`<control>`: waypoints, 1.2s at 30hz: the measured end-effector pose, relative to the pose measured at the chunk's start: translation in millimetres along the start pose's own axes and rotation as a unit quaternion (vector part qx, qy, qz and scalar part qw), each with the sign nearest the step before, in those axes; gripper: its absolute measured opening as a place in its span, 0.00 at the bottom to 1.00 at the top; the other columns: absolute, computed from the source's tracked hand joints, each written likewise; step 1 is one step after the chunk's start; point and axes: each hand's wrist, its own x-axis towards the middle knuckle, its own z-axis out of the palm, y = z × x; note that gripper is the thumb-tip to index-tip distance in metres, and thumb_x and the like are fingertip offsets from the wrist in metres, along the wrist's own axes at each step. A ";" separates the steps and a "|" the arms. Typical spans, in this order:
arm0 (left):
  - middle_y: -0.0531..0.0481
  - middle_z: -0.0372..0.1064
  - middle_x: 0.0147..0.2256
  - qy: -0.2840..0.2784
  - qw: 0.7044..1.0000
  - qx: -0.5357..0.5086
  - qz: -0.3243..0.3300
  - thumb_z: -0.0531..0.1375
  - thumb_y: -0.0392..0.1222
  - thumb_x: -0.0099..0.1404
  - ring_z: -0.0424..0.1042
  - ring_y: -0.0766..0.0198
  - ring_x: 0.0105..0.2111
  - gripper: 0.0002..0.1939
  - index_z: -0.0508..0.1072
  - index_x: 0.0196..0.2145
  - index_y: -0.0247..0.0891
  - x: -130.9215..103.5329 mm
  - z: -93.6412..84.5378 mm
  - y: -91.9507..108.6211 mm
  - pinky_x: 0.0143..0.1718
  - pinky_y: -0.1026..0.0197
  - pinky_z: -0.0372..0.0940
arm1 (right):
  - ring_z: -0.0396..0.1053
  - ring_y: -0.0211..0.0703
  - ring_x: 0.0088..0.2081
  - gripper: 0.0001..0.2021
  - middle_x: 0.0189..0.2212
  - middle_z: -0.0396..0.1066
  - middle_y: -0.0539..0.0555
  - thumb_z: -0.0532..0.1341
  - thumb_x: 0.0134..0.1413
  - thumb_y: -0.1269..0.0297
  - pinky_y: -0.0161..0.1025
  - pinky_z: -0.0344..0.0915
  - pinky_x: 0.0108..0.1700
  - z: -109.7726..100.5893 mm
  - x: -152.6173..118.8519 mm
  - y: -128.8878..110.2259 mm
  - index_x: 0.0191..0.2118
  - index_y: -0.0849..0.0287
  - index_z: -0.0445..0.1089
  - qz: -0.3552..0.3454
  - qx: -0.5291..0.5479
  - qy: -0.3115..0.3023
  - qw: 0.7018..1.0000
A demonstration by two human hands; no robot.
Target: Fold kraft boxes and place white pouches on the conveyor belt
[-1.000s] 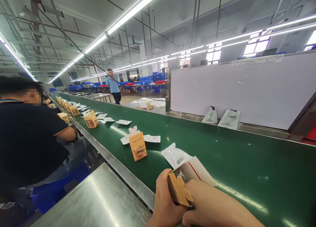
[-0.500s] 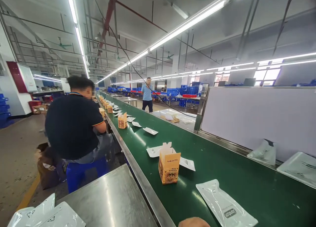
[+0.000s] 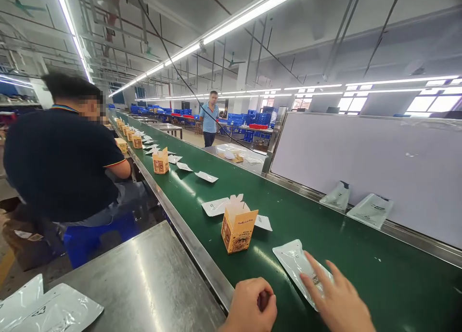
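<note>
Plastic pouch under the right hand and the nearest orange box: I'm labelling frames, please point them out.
plastic pouch (image 3: 293, 261): head view, bare upper half.
orange box (image 3: 238, 231): head view, front face.
right hand (image 3: 339, 300): head view, back of hand.

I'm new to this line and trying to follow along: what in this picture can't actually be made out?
- Left hand: curled into a fist, so whether it holds anything is hidden by its own fingers; the wrist is cut off by the bottom edge.
- Clear pouch: its print is covered by the right hand resting on it.
- Orange carton: the lettering is too small to read.
- Far cartons along the green belt: too small to count.
</note>
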 end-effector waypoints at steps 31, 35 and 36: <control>0.40 0.52 0.61 0.046 0.998 -0.004 -0.048 0.66 0.37 0.45 0.48 0.46 0.62 0.49 0.51 0.63 0.34 10.0 -18.1 -3.2 0.65 0.41 0.41 | 0.60 0.37 0.23 0.13 0.23 0.63 0.50 0.47 0.36 0.83 0.33 0.52 0.23 -125.4 79.4 -114.9 0.21 0.59 0.62 -0.366 0.004 0.035 0.930; 0.38 0.54 0.59 0.028 0.999 0.000 -0.038 0.66 0.36 0.44 0.53 0.46 0.60 0.48 0.55 0.61 0.33 8.1 -17.6 -0.8 0.63 0.44 0.50 | 0.61 0.34 0.22 0.16 0.26 0.66 0.47 0.49 0.35 0.85 0.30 0.52 0.22 -139.0 76.1 -111.7 0.22 0.57 0.66 -0.282 0.034 -0.151 0.947; 0.38 0.50 0.61 0.017 0.999 -0.002 -0.034 0.67 0.36 0.42 0.49 0.45 0.61 0.50 0.53 0.62 0.33 7.7 -17.2 -0.5 0.64 0.44 0.47 | 0.61 0.33 0.23 0.16 0.27 0.66 0.46 0.49 0.36 0.86 0.29 0.52 0.23 -141.3 74.7 -112.9 0.22 0.57 0.66 -0.253 0.048 -0.198 0.946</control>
